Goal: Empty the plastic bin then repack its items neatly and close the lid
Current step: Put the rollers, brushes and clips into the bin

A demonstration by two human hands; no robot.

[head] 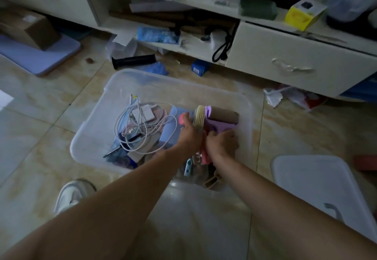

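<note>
Reaching with both hands into the clear plastic bin on the tiled floor, seen from the head camera. Clenching the left hand around a pale spool of ribbon, with something pink poking out beside the knuckles. Curling the right hand onto a purple folded piece just in front of a cardboard tube; hard to tell whether actually gripping it or only pressing down. Leaving a tangle of white charger cables and a white adapter lying on flat items at the bin's left side. Keeping the lid off, resting on the floor to the right, well apart from the bin.

Judging the bin as far from emptied, or possibly mid-repack; not clear which. Risking, on lifting, the ribbon unwinding from the spool and snagging loose pieces. Risking also the cable loops catching on neighbouring things and dragging them out in a clump. Working in dim light, so small items easily overlooked among the floor clutter.
</note>
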